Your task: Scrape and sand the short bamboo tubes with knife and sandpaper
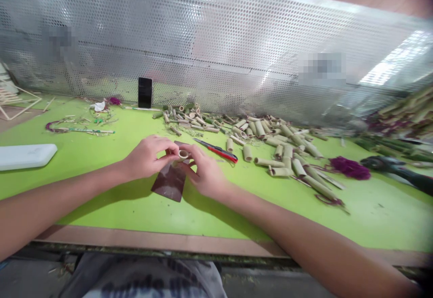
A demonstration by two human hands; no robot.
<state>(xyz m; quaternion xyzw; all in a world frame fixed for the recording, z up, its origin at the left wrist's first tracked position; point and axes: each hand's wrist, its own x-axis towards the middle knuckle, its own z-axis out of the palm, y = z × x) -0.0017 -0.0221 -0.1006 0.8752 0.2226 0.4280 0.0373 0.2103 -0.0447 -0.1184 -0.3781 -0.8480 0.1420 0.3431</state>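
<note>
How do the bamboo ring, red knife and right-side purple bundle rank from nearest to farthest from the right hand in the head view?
1. Bamboo ring, between the left hand and right hand.
2. Red knife, just beyond.
3. Purple bundle, far right.

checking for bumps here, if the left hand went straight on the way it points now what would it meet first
The left hand would first meet the small bamboo ring at its fingertips, then probably the right hand, though depth is hard to judge.
</note>
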